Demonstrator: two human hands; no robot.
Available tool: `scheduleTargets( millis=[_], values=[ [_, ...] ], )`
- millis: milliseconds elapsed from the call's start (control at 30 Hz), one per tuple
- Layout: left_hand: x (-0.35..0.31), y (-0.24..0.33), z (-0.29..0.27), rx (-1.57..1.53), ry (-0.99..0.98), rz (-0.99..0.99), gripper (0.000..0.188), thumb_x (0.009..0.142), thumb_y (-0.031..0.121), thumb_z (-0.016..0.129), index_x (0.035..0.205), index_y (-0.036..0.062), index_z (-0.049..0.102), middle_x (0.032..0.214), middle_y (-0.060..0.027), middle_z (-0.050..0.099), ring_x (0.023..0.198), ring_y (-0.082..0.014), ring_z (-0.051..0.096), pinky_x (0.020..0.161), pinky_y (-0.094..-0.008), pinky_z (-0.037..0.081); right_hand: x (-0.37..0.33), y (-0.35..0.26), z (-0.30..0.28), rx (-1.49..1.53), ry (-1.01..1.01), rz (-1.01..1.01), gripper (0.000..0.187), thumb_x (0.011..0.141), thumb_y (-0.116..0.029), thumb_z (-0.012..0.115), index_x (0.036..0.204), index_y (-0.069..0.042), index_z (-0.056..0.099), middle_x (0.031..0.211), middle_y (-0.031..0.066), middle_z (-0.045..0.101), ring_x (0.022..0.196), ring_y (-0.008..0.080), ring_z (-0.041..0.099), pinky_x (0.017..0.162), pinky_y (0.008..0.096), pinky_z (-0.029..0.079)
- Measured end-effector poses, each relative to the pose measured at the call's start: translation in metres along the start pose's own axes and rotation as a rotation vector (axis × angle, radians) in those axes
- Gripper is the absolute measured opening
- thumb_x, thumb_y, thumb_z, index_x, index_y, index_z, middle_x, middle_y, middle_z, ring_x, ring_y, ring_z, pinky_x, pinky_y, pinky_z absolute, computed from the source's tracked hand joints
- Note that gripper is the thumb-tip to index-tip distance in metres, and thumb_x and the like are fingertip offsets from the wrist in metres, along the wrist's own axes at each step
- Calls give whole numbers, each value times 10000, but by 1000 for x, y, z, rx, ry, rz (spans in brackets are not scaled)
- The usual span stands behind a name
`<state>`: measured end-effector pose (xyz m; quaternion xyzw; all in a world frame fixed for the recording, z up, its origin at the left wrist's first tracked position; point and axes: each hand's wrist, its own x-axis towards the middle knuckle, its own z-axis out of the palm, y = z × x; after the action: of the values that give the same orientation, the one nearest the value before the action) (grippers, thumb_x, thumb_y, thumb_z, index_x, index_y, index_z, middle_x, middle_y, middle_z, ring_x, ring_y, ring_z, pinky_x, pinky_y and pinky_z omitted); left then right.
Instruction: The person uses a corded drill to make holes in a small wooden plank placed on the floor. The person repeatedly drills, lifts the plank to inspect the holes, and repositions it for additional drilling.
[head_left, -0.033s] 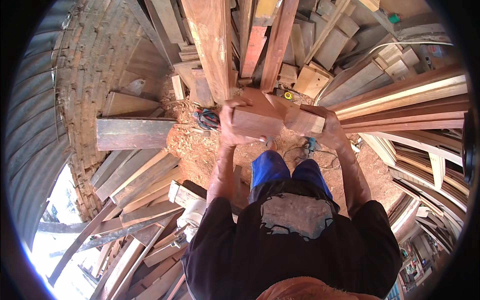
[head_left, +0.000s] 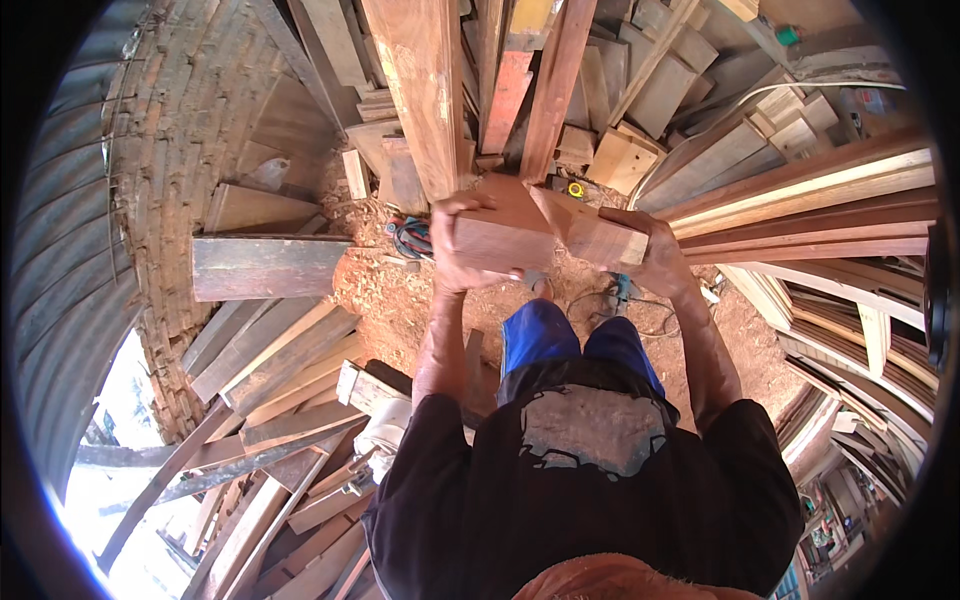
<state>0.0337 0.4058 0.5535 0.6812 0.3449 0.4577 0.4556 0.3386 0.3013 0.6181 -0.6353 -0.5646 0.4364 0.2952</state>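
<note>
My left hand [head_left: 454, 256] is closed around the outer side of a thick reddish-brown wood block [head_left: 503, 241], thumb along its near edge. A paler brown wood block [head_left: 607, 241] is gripped at its right end by my right hand [head_left: 657, 258]. Both blocks are held up in front of me, side by side. Their inner ends meet or nearly meet along a slanting line; whether they touch, I cannot tell. My fingers on the far undersides are hidden.
Tall planks [head_left: 415, 90] stand just beyond the blocks. A coiled cable [head_left: 411, 238] and a yellow tape measure [head_left: 575, 189] lie on the shaving-covered floor [head_left: 390, 320]. Stacked boards [head_left: 810, 215] crowd the right, and loose offcuts [head_left: 290, 400] pile up at the left.
My left hand and the reddish-brown block have shifted slightly left. The paler block and my right hand have barely moved.
</note>
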Motion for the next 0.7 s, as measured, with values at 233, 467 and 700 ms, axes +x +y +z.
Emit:
scheduleTargets(
  millis=[233, 467, 700],
  values=[
    [32, -3, -40, 146, 446, -24, 1174, 723, 891, 657, 1479, 70, 291, 1141, -140, 647, 1080, -243, 655, 955, -446, 545, 16, -14, 13, 51, 99, 40, 684, 687, -179, 945, 1276, 31, 669, 1191, 181, 734, 1101, 230, 702, 983, 361, 540],
    [51, -61, -49, -162, 424, 67, 1045, 707, 964, 542, 1184, 34, 570, 1053, -142, 674, 1009, -285, 669, 850, -479, 580, 30, -7, 21, 194, 95, 63, 654, 731, -181, 943, 1274, 39, 653, 1145, 149, 744, 1029, 179, 705, 907, 329, 570],
    [72, -12, -7, -265, 455, -97, 971, 724, 887, 668, 1091, -9, 607, 923, -46, 637, 815, -152, 610, 735, -320, 511, 24, -7, 32, 73, 176, -14, 624, 743, -156, 929, 1275, 24, 658, 1124, 130, 747, 1024, 190, 704, 924, 340, 556]
  ],
)
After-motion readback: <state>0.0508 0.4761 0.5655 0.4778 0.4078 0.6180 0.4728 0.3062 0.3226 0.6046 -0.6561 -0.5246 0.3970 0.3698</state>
